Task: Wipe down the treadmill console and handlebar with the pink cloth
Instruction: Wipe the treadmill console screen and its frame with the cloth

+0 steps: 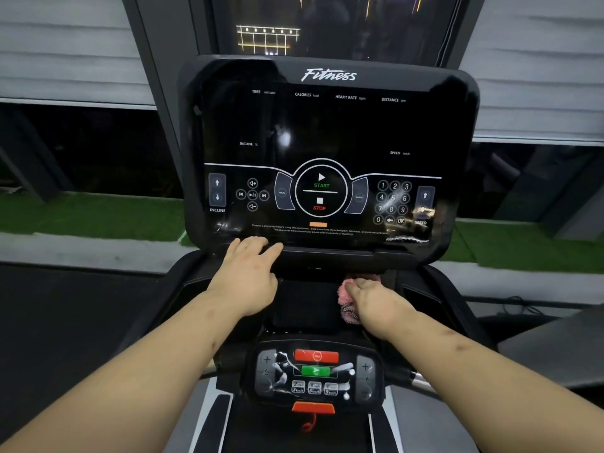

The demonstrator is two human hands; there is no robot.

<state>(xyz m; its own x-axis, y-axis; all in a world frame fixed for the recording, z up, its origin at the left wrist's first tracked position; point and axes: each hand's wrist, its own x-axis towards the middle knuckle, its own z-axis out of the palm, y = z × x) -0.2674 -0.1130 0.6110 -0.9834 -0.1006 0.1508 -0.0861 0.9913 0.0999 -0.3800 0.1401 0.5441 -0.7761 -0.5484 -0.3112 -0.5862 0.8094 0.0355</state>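
Dark gym windows [81, 152] and green turf [81, 217] sit behind the console [327, 132].
Right hand [372, 299] grips the bunched cloth [344, 291] on the tray [304, 308] below the screen (soft, light, likely best held mid-wad); left hand [248, 276] rests flat, fingers spread, on the console's lower edge.

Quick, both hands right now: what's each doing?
Left hand: open, fingers resting on the console lower edge.
Right hand: gripping the pink cloth.
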